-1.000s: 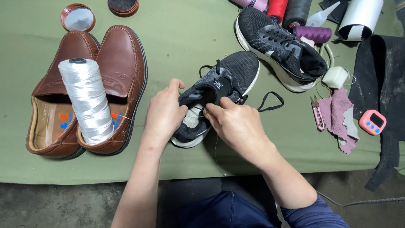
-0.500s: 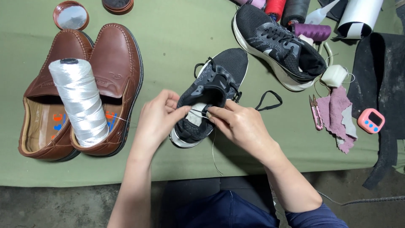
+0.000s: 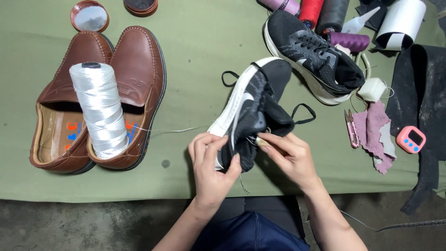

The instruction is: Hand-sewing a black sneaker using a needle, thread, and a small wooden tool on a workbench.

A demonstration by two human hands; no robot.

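Observation:
A black sneaker with a white sole [image 3: 251,109] lies tipped on its side at the middle of the green cloth. My left hand [image 3: 211,165] grips its heel end from the left. My right hand [image 3: 290,155] pinches the collar of the same sneaker from the right, with a small pale tool between the fingers. A thin white thread [image 3: 172,131] runs from the sneaker towards a large white thread spool [image 3: 98,109]. The spool rests on a pair of brown leather loafers [image 3: 100,100] at the left.
A second black sneaker [image 3: 313,56] lies at the upper right, beside several coloured thread cones [image 3: 320,11]. Small snips [image 3: 350,128], purple cloth scraps [image 3: 374,132], a pink timer [image 3: 411,139] and black material [image 3: 425,93] lie at the right. A round tin lid [image 3: 89,16] sits at the top left.
The sneaker has been turned from upright onto its side, white sole now facing left. Both hands shifted down to its heel end.

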